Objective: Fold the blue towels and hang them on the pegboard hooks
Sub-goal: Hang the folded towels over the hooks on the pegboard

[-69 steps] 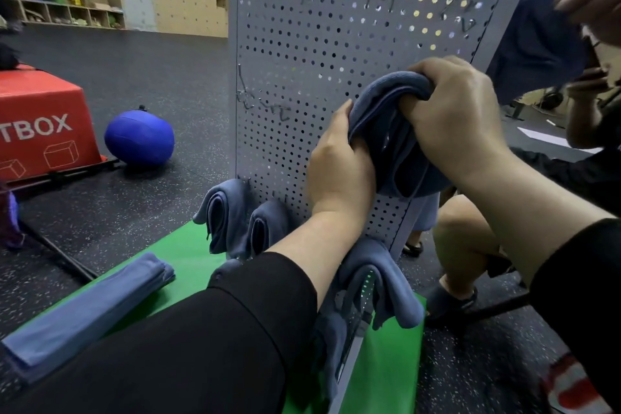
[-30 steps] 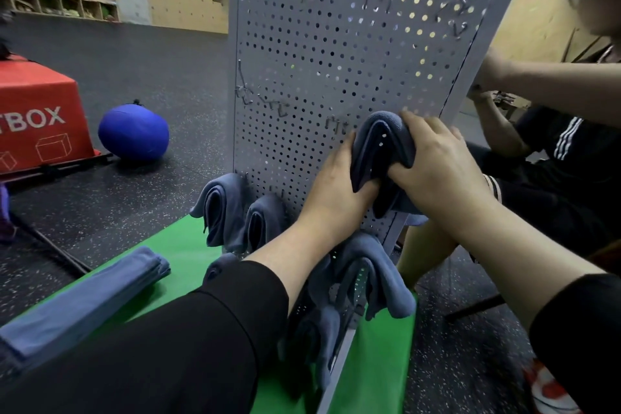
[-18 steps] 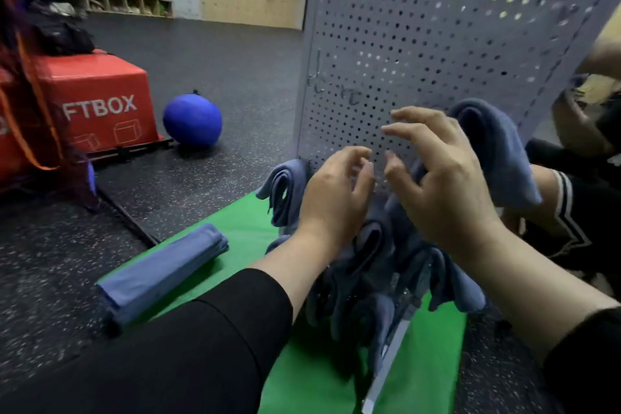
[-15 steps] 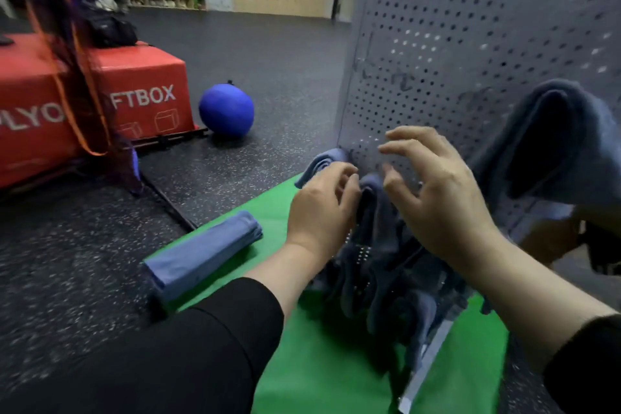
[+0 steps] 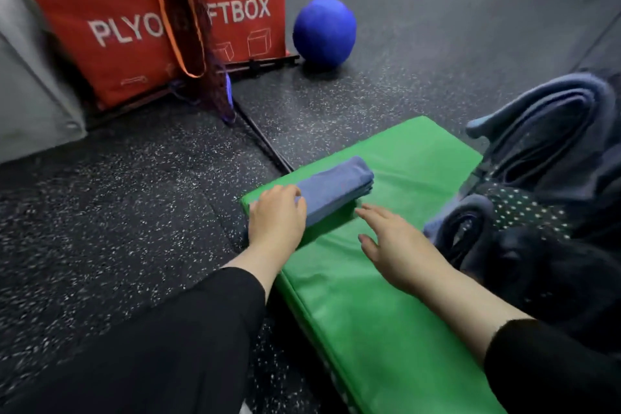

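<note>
A: Sleeves first, black ones, low in the view; beyond them the left hand lies palm-down on the near end of the folded blue towel, fingers curled over its top; I'd call that resting on it, not yet a closed grasp.

B: And the right hand?

A: Spread flat and holding nothing, hovering over the green mat just beside the towel's long edge; probably placed to slide under the far side so the folds stay stacked when both hands lift.

B: Where does the towel sit?

A: Across the mat's left corner, folded into a long narrow bundle; that shape suits draping over a hook.

B: Others?

A: Hung towels bunch at the right edge, with perforated metal glimpsed between them; the pegboard itself is mostly out of view.

B: Farther back?

A: Speckled rubber floor; then a blue ball and a red plyo box.
</note>
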{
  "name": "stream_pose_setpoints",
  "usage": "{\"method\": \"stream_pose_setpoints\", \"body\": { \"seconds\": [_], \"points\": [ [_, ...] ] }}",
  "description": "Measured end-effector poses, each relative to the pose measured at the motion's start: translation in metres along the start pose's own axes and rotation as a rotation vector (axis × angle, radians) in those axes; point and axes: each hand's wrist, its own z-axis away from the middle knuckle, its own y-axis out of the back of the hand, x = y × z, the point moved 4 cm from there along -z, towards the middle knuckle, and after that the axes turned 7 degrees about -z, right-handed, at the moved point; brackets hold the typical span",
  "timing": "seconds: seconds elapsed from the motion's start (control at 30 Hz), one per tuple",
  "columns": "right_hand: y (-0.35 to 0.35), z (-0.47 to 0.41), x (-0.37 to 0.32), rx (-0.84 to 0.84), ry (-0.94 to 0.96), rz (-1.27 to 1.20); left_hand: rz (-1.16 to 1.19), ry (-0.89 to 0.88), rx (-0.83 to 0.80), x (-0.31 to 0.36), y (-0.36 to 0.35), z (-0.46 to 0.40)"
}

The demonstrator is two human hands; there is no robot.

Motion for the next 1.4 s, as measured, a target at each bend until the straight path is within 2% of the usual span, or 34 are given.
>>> {"method": "stream_pose_setpoints", "body": {
  "seconds": [0.13,0.23,0.4,0.7,0.83,0.93,1.1,1.27,1.4],
  "points": [
    [-0.047,-0.053,0.008,-0.099,0.005,0.066,-0.037,0.014,0.01,-0.003,-0.029,-0.034],
    [-0.07,-0.081,0.018,-0.173,-0.031,0.147,-0.069,0.069,-0.042,-0.01,-0.053,-0.061],
    [-0.091,-0.116,0.035,-0.266,-0.052,0.236,-0.122,0.011,-0.15,-0.01,-0.092,-0.084],
    [-0.085,-0.126,0.04,-0.208,-0.054,0.179,0.008,0.027,-0.216,-0.003,-0.085,-0.105],
    [-0.059,-0.119,0.044,-0.095,-0.055,0.14,0.228,-0.048,-0.259,0.012,-0.061,-0.106],
    [-0.035,-0.11,0.046,-0.035,-0.005,0.117,0.57,-0.064,-0.384,0.034,-0.036,-0.093],
    [0.024,-0.072,0.041,0.298,0.059,-0.134,1.055,0.008,-0.656,0.067,0.015,-0.059],
    [0.089,-0.005,0.013,0.487,0.062,-0.334,1.131,-0.041,-0.775,0.091,0.067,-0.028],
    [0.155,0.051,-0.002,0.599,0.086,-0.359,1.092,-0.117,-0.743,0.131,0.112,-0.006]
  ]
}}
